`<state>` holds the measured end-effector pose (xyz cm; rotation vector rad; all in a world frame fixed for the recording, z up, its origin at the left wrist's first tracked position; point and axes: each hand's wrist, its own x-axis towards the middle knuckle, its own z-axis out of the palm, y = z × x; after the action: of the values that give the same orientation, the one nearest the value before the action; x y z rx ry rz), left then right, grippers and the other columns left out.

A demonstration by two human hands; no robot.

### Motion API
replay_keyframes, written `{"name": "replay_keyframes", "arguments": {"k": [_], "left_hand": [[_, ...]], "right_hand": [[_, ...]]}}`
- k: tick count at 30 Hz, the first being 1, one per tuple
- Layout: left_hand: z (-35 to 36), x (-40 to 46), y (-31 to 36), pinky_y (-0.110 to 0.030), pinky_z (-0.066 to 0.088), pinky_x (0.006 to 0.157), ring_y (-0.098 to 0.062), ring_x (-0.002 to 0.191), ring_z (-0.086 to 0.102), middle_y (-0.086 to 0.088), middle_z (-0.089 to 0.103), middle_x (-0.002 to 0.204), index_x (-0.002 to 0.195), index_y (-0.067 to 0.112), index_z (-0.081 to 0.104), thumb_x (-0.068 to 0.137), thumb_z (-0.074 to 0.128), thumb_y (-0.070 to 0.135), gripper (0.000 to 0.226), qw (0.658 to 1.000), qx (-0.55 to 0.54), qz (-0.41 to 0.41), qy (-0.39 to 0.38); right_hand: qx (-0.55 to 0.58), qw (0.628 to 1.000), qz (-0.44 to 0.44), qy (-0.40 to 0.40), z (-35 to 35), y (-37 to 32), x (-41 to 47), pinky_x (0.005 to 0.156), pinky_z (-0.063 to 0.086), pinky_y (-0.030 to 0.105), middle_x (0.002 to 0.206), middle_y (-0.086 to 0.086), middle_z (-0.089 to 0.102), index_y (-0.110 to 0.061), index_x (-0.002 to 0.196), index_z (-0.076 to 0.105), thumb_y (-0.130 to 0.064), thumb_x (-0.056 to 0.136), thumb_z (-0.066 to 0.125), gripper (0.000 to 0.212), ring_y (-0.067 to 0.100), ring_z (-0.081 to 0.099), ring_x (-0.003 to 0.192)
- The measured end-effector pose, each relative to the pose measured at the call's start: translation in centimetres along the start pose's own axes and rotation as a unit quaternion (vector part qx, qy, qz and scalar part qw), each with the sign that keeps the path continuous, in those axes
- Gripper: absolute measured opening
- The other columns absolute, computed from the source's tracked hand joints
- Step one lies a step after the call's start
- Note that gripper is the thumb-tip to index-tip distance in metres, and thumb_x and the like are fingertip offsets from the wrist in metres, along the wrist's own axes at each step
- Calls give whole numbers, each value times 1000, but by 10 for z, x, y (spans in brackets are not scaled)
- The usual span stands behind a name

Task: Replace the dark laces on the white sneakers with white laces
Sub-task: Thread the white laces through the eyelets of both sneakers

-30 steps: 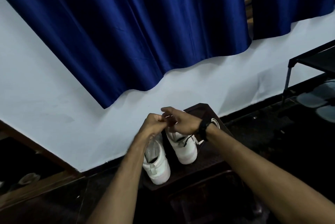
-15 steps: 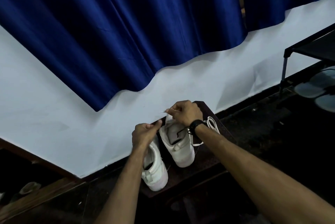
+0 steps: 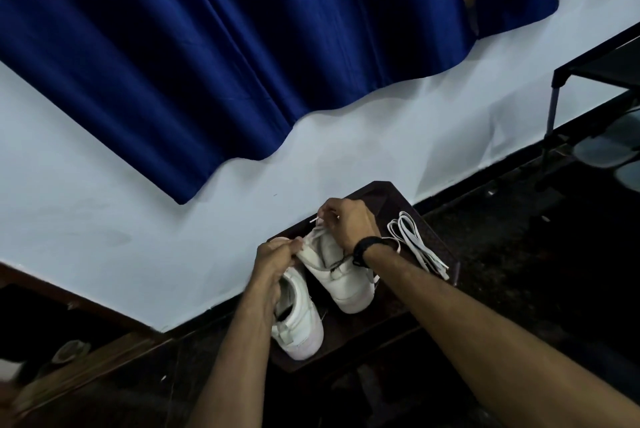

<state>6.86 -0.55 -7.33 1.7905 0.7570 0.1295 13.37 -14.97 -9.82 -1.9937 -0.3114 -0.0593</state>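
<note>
Two white sneakers stand on a small dark table (image 3: pixel 388 327). The right sneaker (image 3: pixel 341 277) still has a bit of dark lace (image 3: pixel 341 260) over its tongue. My left hand (image 3: pixel 275 256) grips the collar edge of that right sneaker. My right hand (image 3: pixel 348 221), with a black wristband, pinches the tip of a white lace (image 3: pixel 316 220) above the shoe's top eyelets. The left sneaker (image 3: pixel 298 320) sits in front of my left wrist, partly hidden by it. A bundle of white laces (image 3: pixel 417 244) lies on the table to the right.
A white wall with a blue curtain (image 3: pixel 242 46) rises right behind the table. A dark metal rack (image 3: pixel 595 74) with pale footwear stands at the far right. The floor around is dark. A wooden ledge (image 3: pixel 69 361) runs at the lower left.
My hands have moved apart. The left hand dropped to the right sneaker's collar, and the right hand drew the white lace tip up and back. The view shifted slightly downward.
</note>
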Motion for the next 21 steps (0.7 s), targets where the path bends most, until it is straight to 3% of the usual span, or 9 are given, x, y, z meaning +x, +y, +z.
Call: {"name": "replay_keyframes", "arguments": {"k": [3,8,13,21], "left_hand": [[-2,-2,-1,-20,54,55,-25,73,68,-15,71,86,92,-3,71,83,75,13,18,1000,-16,-7,4],[-8,-2,-6,-38,54,86,-24,71,72,-15,75,82,82,3,73,80,78,15,13,997,-65,-35,-36],[-9,-3,-6,-40,52,91,-22,74,73,-15,75,83,92,1,74,80,78,18,21,995,-74,-42,-48],[-9,-5,-5,-42,52,96,-26,87,73,-18,74,95,91,3,74,81,78,20,20,994,-77,-43,-59]], "right_hand": [[-60,997,-43,15,-1,5,-2,74,49,35,81,-3,73,-26,81,69,-27,81,61,8,22,66,84],[-114,987,-116,4,2,8,-2,81,43,37,87,-7,72,-30,84,66,-29,84,59,6,19,65,89],[-188,967,-170,-43,3,8,-2,80,29,31,90,-4,70,-31,89,65,-30,86,53,12,19,61,94],[-269,942,-185,-76,7,4,-1,91,37,40,90,2,70,-28,94,64,-34,87,48,18,28,62,90]]}}
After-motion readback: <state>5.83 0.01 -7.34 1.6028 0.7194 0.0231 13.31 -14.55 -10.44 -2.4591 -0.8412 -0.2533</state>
